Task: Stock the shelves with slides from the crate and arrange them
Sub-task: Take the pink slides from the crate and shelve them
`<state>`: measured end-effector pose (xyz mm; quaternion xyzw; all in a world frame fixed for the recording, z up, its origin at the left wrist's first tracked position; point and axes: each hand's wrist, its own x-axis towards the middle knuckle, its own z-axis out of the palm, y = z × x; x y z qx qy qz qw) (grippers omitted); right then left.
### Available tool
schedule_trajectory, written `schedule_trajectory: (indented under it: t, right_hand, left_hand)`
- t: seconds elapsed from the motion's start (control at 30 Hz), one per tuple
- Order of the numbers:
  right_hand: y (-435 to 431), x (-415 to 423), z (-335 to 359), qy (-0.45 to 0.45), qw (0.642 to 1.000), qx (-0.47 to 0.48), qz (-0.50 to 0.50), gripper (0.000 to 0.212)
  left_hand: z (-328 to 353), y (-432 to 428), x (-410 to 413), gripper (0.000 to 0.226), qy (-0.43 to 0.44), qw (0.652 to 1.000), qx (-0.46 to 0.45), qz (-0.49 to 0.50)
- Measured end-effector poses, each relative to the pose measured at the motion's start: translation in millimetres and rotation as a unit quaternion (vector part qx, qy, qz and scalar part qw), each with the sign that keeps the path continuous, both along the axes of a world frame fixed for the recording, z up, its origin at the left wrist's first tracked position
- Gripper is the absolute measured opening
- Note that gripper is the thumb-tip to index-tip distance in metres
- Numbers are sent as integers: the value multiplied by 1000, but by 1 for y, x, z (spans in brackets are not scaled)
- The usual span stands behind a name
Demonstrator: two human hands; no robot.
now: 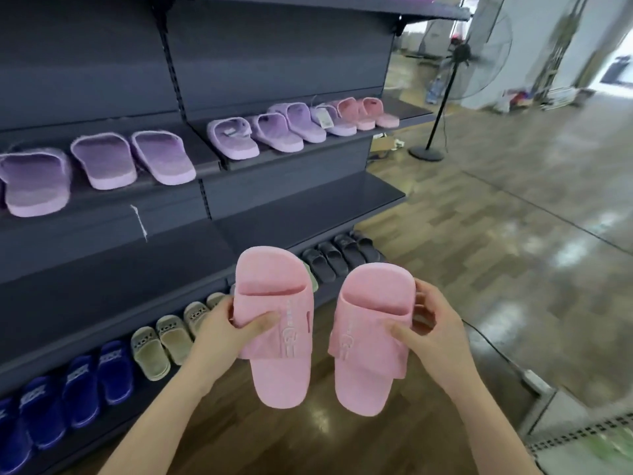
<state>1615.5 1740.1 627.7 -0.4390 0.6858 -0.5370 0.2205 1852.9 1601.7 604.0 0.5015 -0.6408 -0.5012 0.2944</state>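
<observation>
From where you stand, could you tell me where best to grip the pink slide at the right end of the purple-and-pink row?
Probably take the rightmost pink slide by its strap, coming from the front: its heel faces outward, so the strap's opening is toward you.

plain pink slides (277, 323), dark grey shelves (102, 80)

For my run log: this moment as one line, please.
left hand grips left pink moulded slide | right hand grips right pink moulded slide | both unshelved | dark metal shelf holds purple slides, pink pair
</observation>
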Motion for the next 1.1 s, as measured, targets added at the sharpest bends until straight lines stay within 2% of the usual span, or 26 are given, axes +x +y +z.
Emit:
schedule_trajectory:
  t: [0.07, 0.17, 0.27, 0.3, 0.47, 0.57, 0.73, 0.83, 0.87, 1.0, 1.1]
  right_hand:
    - [-11, -12, -2, -8, 1000, -6, -9, 58]
    - [-34, -33, -3, -16, 999, -7, -28, 57]
    - [-62, -58, -1, -3, 999, -9, -40, 57]
    - [-73, -67, 0, 3, 999, -11, -44, 56]
    - [-123, -111, 5, 11, 996, -20, -85, 57]
    - [-141, -137, 5, 6, 993, -19, -115, 59]
    - [-155, -188, -1, 2, 988, -23, -153, 62]
    - [-162, -229, -6, -12, 988, -23, -154, 60]
    - [-165, -244, -7, -13, 988, -25, -152, 60]
    - [-179, -312, -8, -25, 990, -37, -132, 58]
    - [-188, -365, -4, -31, 992, -48, -111, 58]
  left_hand:
    - [-1, -17, -18, 34, 5, 1000, 9, -7]
    - [1, -47, -49, 46, 25, 999, 24, -36]
    - [2, -84, -78, 91, 50, 996, 33, -64]
    - [0, -99, -89, 97, 47, 996, 30, -70]
    - [8, -164, -142, 101, 47, 992, 17, -115]
    - [9, -191, -180, 74, 47, 988, 40, -139]
    - [6, -217, -243, 77, 55, 979, 57, -190]
    - [4, -224, -284, 50, 49, 978, 56, -193]
    - [3, -227, -298, 47, 48, 979, 55, -190]
    - [2, -233, -359, 83, 34, 982, 54, -176]
    - [6, -233, -407, 98, 43, 986, 49, -155]
